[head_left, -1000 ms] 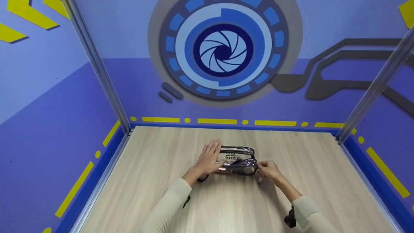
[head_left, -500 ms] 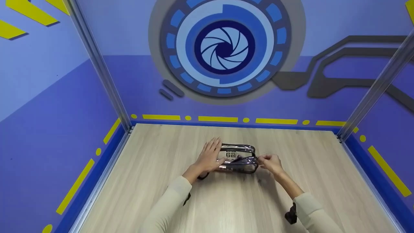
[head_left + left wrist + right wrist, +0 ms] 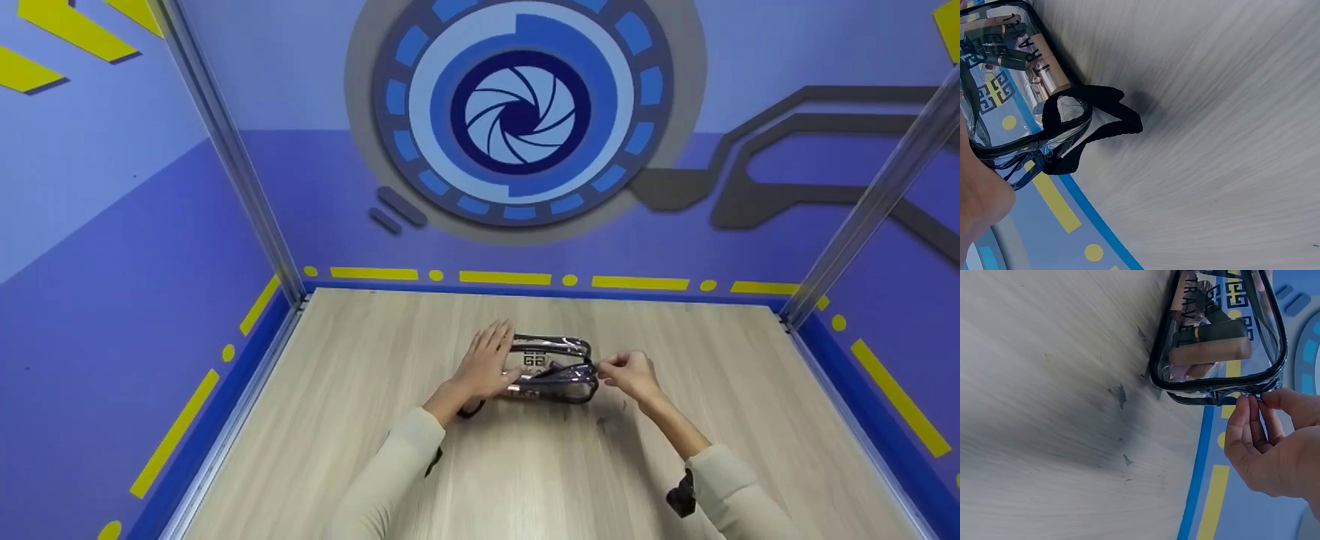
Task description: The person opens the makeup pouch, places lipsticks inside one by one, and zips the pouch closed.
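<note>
A clear cosmetic bag (image 3: 556,346) with black trim and printed lettering stands on the table. My left hand (image 3: 484,367) rests over its left end with the fingers straight. At the opposite end my right hand (image 3: 631,375) pinches a small piece by the upper edge, probably the zipper pull; the fingertips (image 3: 1241,405) cover most of it. Through the bag's wall the right wrist view shows cosmetics, including a brownish tube (image 3: 1207,352) and a dark green one (image 3: 1221,330). A black strap loop (image 3: 1130,119) sticks out from the left end.
The wooden table (image 3: 375,450) bears a few dark marks (image 3: 1122,396) near the bag. Blue and purple printed panels (image 3: 300,180) enclose the back and sides. Metal posts (image 3: 225,150) stand at the corners.
My right hand has risen slightly at the bag's right end, still pinching there. My left hand and the bag have hardly moved. The head view has shifted a little.
</note>
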Action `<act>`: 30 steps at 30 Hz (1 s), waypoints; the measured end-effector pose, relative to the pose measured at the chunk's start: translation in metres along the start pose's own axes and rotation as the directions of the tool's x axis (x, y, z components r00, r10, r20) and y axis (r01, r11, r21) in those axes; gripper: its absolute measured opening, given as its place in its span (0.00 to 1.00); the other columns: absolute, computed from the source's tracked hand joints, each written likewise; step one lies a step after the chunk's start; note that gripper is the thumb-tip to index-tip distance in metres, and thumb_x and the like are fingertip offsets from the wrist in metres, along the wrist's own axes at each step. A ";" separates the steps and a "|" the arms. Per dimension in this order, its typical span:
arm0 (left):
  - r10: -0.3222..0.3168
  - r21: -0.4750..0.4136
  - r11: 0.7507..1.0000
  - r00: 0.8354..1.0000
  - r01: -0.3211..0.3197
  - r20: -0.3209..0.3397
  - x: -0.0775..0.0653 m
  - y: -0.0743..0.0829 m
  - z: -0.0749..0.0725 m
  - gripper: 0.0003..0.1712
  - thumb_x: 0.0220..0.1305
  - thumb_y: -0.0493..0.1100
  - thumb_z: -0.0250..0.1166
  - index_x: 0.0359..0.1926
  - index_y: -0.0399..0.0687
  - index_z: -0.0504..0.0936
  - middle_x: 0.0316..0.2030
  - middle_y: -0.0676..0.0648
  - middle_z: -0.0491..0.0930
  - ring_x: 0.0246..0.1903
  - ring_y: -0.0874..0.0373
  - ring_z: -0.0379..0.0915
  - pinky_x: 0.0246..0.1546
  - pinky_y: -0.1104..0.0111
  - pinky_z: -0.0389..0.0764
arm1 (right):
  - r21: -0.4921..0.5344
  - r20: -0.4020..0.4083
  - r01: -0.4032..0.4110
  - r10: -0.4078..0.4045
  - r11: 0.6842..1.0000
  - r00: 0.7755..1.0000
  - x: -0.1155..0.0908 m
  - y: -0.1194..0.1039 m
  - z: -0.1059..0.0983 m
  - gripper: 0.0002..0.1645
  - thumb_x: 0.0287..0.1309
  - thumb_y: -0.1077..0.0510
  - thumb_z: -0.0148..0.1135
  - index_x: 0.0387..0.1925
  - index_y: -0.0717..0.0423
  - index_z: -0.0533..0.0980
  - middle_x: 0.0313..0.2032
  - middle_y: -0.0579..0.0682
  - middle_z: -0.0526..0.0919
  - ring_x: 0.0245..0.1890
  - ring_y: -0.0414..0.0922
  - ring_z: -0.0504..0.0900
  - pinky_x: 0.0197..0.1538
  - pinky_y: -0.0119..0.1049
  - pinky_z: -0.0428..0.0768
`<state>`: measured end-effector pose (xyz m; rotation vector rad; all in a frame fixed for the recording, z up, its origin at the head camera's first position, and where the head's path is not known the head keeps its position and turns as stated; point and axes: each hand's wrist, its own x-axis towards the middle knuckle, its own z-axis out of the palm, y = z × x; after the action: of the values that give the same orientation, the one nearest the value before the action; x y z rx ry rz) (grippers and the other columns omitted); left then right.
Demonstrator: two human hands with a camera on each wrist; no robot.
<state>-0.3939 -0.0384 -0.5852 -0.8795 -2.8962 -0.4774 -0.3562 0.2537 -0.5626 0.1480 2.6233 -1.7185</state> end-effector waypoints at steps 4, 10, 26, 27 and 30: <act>-0.012 -0.001 1.000 1.000 0.012 0.015 0.000 -0.002 -0.001 0.47 0.76 0.61 0.51 0.81 0.37 0.46 0.82 0.39 0.46 0.81 0.41 0.41 0.80 0.46 0.47 | -0.057 -0.012 0.053 -0.053 0.997 0.999 0.000 -0.007 0.001 0.08 0.61 0.67 0.64 0.32 0.70 0.84 0.28 0.55 0.88 0.30 0.43 0.87 0.33 0.26 0.84; -0.022 0.013 1.000 0.999 0.022 0.025 0.002 -0.004 0.000 0.47 0.76 0.62 0.51 0.81 0.38 0.47 0.82 0.42 0.45 0.82 0.44 0.39 0.81 0.48 0.46 | -0.106 -0.026 0.116 -0.119 0.988 0.993 0.000 -0.018 0.002 0.07 0.60 0.67 0.66 0.30 0.70 0.84 0.25 0.52 0.86 0.26 0.38 0.82 0.30 0.25 0.82; -0.006 -0.024 1.000 1.000 0.005 -0.026 0.000 -0.002 0.005 0.50 0.74 0.63 0.53 0.81 0.39 0.47 0.82 0.41 0.47 0.81 0.44 0.41 0.80 0.46 0.48 | -0.230 -0.063 0.203 -0.222 0.952 0.973 -0.005 -0.042 0.029 0.05 0.53 0.66 0.69 0.26 0.66 0.87 0.20 0.50 0.86 0.19 0.34 0.75 0.25 0.25 0.71; -0.006 -0.024 1.000 1.000 0.005 -0.027 0.000 -0.001 0.005 0.50 0.74 0.63 0.54 0.81 0.39 0.47 0.82 0.41 0.48 0.81 0.44 0.41 0.80 0.46 0.48 | -0.257 -0.072 0.215 -0.240 0.942 0.968 -0.005 -0.043 0.031 0.05 0.52 0.66 0.69 0.25 0.65 0.87 0.21 0.51 0.87 0.19 0.34 0.75 0.25 0.25 0.71; -0.007 -0.029 1.000 1.000 0.006 -0.026 -0.001 0.000 0.003 0.49 0.74 0.63 0.54 0.81 0.38 0.48 0.82 0.41 0.48 0.81 0.43 0.42 0.80 0.46 0.48 | -0.321 -0.104 0.252 -0.298 0.913 0.949 -0.006 -0.045 0.036 0.05 0.50 0.65 0.71 0.22 0.62 0.87 0.20 0.52 0.88 0.18 0.34 0.76 0.25 0.26 0.73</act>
<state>-0.3931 -0.0379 -0.5878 -0.8609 -2.8766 -0.5291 -0.3554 0.2021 -0.5353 -0.1051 3.1122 -1.3818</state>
